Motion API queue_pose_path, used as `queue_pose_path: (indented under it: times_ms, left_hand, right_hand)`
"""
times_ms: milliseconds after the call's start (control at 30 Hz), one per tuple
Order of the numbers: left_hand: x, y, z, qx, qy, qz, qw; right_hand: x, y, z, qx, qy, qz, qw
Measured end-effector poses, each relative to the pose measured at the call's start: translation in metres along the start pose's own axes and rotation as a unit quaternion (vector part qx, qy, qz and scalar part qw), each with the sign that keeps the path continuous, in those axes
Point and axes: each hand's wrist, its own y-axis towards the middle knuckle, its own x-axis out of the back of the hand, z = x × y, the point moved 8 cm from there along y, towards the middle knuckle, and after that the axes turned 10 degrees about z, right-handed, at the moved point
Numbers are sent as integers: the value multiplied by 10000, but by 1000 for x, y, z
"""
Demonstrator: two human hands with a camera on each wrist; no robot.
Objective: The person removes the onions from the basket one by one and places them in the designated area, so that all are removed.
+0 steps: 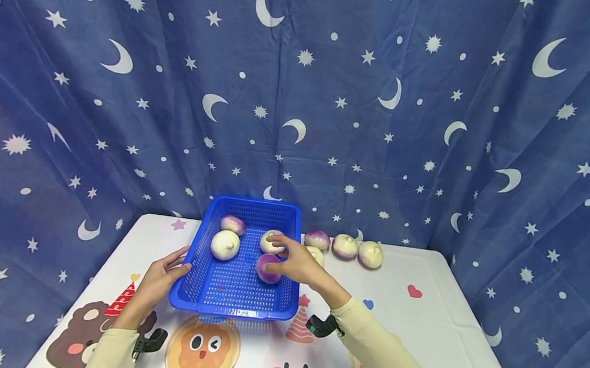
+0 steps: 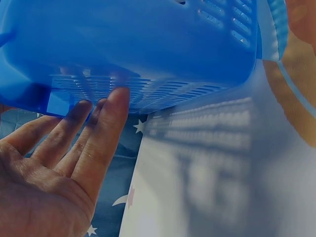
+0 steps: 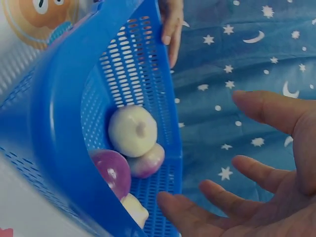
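Note:
A blue plastic basket point(image 1: 233, 312) stands on the table with several purple-and-white turnips inside. At its left rim is my left hand point(image 1: 156, 280); in the left wrist view the fairly straight fingers point(image 2: 106, 133) lie against the outer wall. My right hand point(image 1: 296, 262) hovers over the right side of the basket, beside a purple turnip point(image 1: 267, 269) and a pale turnip point(image 1: 272, 241). The right wrist view shows its fingers point(image 3: 261, 173) spread, holding nothing. Farther left in the basket lie a white turnip point(image 1: 225, 245) and a purple-topped turnip point(image 1: 233, 225).
Right of the basket, several more turnips point(image 1: 344, 246) sit near the table's back edge, one partly hidden by the right hand. A white cloth with cartoon prints point(image 1: 418, 332) covers the table. Behind it hangs a blue curtain point(image 1: 331, 123) with moons and stars.

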Motion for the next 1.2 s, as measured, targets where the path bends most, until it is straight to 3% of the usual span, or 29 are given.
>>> queue_pose_path:
  times_ms: [300,633,1033,1200]
  left_hand:
    - [0,1,1,32,-23,-19,10000]
    - [1,2,2,5,-71,4,10000]
    - [0,2,1,-34,-28,5,10000]
    - [2,2,1,5,-19,6,10000]
  right_hand:
    - [-12,22,-3,-327,-730,298,9964]
    - [-19,45,-17,-908,-946,401,9906]
    - [-33,52,-32,-874,-282,846,9922]
    - [-35,56,-33,-872,-595,938,9900]
